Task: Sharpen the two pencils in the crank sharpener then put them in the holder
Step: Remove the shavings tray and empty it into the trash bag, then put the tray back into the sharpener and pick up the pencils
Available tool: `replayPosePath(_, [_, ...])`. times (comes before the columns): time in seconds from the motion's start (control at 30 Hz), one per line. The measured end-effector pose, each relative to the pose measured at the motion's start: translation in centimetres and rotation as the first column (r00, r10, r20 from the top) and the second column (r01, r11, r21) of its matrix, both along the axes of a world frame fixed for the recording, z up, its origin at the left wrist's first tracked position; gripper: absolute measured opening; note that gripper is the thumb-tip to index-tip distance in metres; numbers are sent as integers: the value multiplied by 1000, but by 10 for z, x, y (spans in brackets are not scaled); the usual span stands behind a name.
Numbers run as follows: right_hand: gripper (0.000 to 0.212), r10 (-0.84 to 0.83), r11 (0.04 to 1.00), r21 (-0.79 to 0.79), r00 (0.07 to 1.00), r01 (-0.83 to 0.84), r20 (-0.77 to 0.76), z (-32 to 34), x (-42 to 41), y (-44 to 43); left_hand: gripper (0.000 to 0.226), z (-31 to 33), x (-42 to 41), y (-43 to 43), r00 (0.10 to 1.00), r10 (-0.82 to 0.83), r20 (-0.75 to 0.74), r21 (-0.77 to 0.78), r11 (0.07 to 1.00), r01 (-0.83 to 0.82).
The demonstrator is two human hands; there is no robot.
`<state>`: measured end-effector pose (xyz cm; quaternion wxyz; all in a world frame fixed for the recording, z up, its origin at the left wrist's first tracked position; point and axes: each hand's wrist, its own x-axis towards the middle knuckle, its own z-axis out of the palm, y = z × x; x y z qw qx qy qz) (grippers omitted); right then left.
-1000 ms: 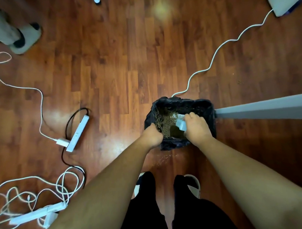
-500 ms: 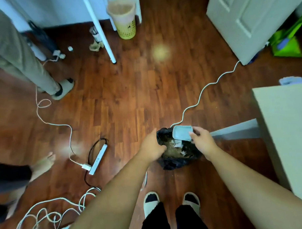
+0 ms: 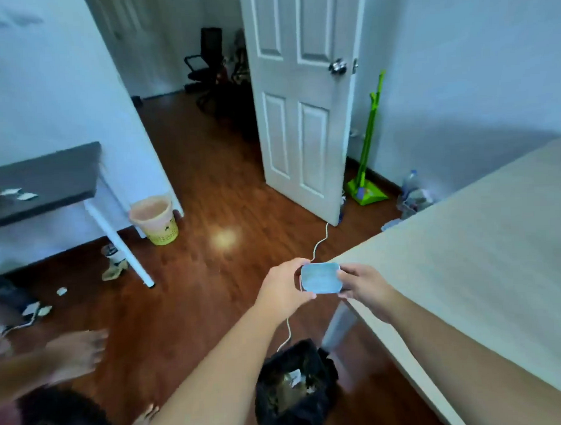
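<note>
A small pale blue shavings tray (image 3: 320, 278) is held in front of me at the near corner of the light wooden table (image 3: 484, 256). My left hand (image 3: 283, 287) grips its left end and my right hand (image 3: 363, 287) grips its right end. Its open side faces me and looks empty. Below my arms, on the floor, stands a bin lined with a black bag (image 3: 295, 386) holding shavings and scraps. No pencils, crank sharpener body or holder are in view.
A white cable (image 3: 318, 242) snakes across the wooden floor toward an open white door (image 3: 301, 116). A yellow basket (image 3: 155, 221) stands by a dark desk (image 3: 43, 182) at left. Another person's bare foot (image 3: 77, 353) is at lower left. A green broom (image 3: 368, 164) leans on the wall.
The tray has been lifted out of the black bin up to table height. My left hand has left the bin's rim and taken the tray's left end. My head has tilted up.
</note>
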<state>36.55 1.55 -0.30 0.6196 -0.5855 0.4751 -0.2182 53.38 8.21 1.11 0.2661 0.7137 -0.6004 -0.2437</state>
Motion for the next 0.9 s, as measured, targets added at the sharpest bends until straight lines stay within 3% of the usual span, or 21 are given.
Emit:
replayPosePath(0.13, [28, -247, 969, -9, 968, 247, 50, 28, -76, 23, 65, 23, -64, -23, 969, -247, 23, -63, 967, 248])
replayPosePath(0.23, [31, -409, 906, -105, 912, 410, 31, 44, -145, 50, 64, 36, -132, -31, 910, -414, 20, -81, 907, 414])
replayPosePath(0.37, [57, -506, 842, -269, 858, 468, -91, 60, -238, 93, 64, 49, -225, -31, 804, -595, -14, -84, 802, 592])
replayPosePath(0.47, [69, -609, 774, -388, 756, 501, -238, 67, -299, 130, 62, 56, -295, -21, 701, -712, -42, -78, 702, 708])
replayPosePath(0.57, [65, -721, 676, -458, 646, 578, -249, 68, -357, 163, 57, 58, -363, -9, 599, -797, -81, -77, 604, 794])
replayPosePath(0.7, [61, -783, 616, -437, 568, 656, -252, 63, -428, 191, 56, 55, -444, 2, 495, -865, -78, -46, 499, 865])
replayPosePath(0.8, [62, -804, 594, -420, 525, 686, -279, 58, -481, 205, 66, 47, -500, 8, 456, -887, -71, -16, 458, 889])
replayPosePath(0.9, [62, -814, 580, -388, 488, 716, -316, 48, -538, 223, 81, 34, -547, 8, 417, -907, 57, 56, 420, 906])
